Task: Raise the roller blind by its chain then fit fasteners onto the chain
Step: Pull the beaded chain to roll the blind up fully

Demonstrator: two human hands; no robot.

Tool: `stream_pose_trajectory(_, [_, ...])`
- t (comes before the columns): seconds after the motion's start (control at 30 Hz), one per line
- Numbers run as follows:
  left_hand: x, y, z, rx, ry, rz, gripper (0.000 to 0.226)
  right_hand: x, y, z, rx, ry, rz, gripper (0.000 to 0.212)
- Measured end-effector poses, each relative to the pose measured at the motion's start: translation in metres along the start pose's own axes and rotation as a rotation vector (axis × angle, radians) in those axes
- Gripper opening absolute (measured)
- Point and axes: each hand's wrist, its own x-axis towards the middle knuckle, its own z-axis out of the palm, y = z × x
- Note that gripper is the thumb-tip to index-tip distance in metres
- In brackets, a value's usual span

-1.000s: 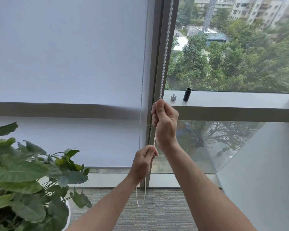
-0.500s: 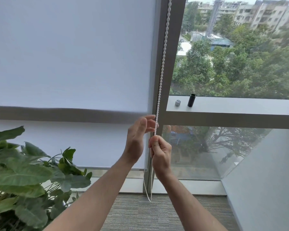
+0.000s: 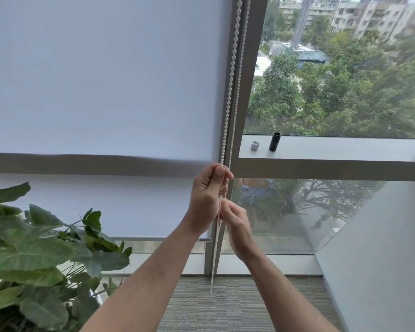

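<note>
A white roller blind (image 3: 106, 92) covers the left window, its bottom bar near the sill at lower centre. The white bead chain (image 3: 230, 87) hangs in two strands along the grey window post. My left hand (image 3: 207, 195) is closed around the chain just below the horizontal frame bar. My right hand (image 3: 236, 224) pinches the chain directly underneath it. The chain's loop hangs blurred below my hands, down to the carpet level. A small grey fastener (image 3: 255, 145) and a black cylinder (image 3: 274, 141) stand on the ledge to the right.
A large leafy potted plant (image 3: 38, 255) fills the lower left. The grey window post (image 3: 246, 92) runs up the middle. A white wall panel (image 3: 381, 259) slants in at the lower right. Grey carpet (image 3: 237, 307) lies below.
My left hand rose from below the right and closed on the chain above it. My right hand moved down with the chain. The chain's loop now swings, blurred.
</note>
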Motion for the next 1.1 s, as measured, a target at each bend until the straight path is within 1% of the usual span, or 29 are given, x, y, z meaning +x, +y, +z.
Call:
stream_pose_trajectory(0.03, [-0.002,-0.002,-0.001,0.011,0.006,0.000,0.031,0.004,-0.005,-0.004,0.015,0.010,0.003,0.032])
stream_pose_trajectory(0.17, [-0.020,-0.020,-0.005,0.010,0.011,-0.068,0.024,0.023,-0.046,-0.011,0.067,0.166,-0.033,0.049])
stream_pose_trajectory(0.27, [-0.037,-0.039,-0.010,0.074,0.016,-0.136,0.027,0.033,-0.084,0.000,0.066,0.136,-0.145,0.044])
stream_pose_trajectory(0.37, [-0.046,-0.050,-0.014,0.109,0.019,-0.182,0.033,0.040,-0.114,0.016,0.136,0.069,-0.254,0.040])
stream_pose_trajectory(0.4, [-0.047,-0.051,-0.015,0.107,0.011,-0.189,0.037,0.042,-0.120,0.021,0.143,0.074,-0.276,0.040])
stream_pose_trajectory(0.47, [-0.047,-0.054,-0.014,0.084,-0.007,-0.188,0.046,0.044,-0.125,0.031,0.157,0.142,-0.291,0.044])
stream_pose_trajectory(0.5, [-0.047,-0.054,-0.014,0.072,-0.014,-0.184,0.044,0.044,-0.125,0.035,0.155,0.199,-0.298,0.046])
stream_pose_trajectory(0.57, [-0.047,-0.054,-0.013,0.081,-0.036,-0.179,0.036,0.043,-0.122,0.040,0.115,0.291,-0.341,0.049])
stream_pose_trajectory(0.67, [-0.048,-0.061,-0.022,0.192,-0.096,-0.207,0.036,0.038,-0.109,0.038,0.063,0.335,-0.374,0.051])
stream_pose_trajectory(0.8, [-0.056,-0.067,-0.043,0.359,-0.198,-0.306,0.031,0.025,-0.078,0.034,-0.023,0.371,-0.342,0.048])
stream_pose_trajectory(0.87, [-0.059,-0.065,-0.050,0.354,-0.213,-0.366,0.022,0.021,-0.063,0.031,-0.070,0.388,-0.303,0.048])
stream_pose_trajectory(0.9, [-0.059,-0.063,-0.052,0.329,-0.201,-0.381,0.029,0.019,-0.057,0.029,-0.083,0.389,-0.285,0.048])
stream_pose_trajectory(0.97, [-0.051,-0.056,-0.055,0.283,-0.087,-0.364,0.047,0.015,-0.044,0.027,-0.090,0.373,-0.256,0.048])
stream_pose_trajectory(1.03, [-0.039,-0.043,-0.051,0.242,0.028,-0.300,0.045,0.009,-0.028,0.025,-0.106,0.356,-0.220,0.046])
stream_pose_trajectory(1.1, [-0.026,-0.029,-0.045,0.188,0.048,-0.232,0.036,0.003,-0.011,0.024,-0.136,0.343,-0.188,0.045])
